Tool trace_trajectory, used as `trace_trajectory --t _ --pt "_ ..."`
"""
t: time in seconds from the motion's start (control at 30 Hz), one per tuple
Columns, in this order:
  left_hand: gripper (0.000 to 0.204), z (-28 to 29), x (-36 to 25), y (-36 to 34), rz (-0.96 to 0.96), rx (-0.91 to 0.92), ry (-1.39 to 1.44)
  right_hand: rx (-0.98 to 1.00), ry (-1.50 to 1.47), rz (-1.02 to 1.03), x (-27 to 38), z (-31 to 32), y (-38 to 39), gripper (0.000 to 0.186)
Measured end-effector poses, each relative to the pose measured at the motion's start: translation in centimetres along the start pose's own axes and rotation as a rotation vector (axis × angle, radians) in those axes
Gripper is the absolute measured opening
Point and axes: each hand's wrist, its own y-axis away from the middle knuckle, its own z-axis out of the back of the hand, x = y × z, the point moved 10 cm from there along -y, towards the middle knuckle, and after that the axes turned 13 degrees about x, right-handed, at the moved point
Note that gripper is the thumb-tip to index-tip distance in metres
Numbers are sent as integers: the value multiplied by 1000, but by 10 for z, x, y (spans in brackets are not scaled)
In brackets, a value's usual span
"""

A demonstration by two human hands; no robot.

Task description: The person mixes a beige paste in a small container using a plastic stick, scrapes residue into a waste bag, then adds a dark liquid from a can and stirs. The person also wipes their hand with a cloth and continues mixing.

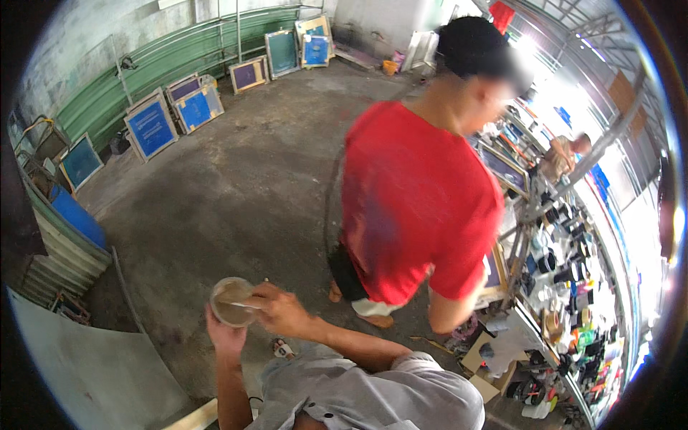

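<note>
My left hand (226,335) holds up a round, clear-walled plastic tub (217,292) from below and the side, its fingers wrapped round it. Inside the tub lies a greyish-brown, pasty or liquid substance (233,291). Over the tub's right side, my right hand (282,311) pinches a pale, thin stick (248,306) that dips toward the contents. How far the stick goes in cannot be made out.
A person in a red shirt (423,208) stands close on the right, facing away. Beyond is a crowded bench with containers and tape rolls (552,321). A cardboard box (476,383) sits below. Framed screens (151,127) lean along the far wall. A grey panel (89,362) lies lower left.
</note>
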Motion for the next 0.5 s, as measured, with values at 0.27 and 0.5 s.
trace_trajectory --t 0.27,0.5 --pt "58 30 51 -211 415 24 440 -185 -78 -423 -183 31 -81 22" --pt "58 65 27 -424 484 55 323 -326 -68 -405 -322 94 -232 20"
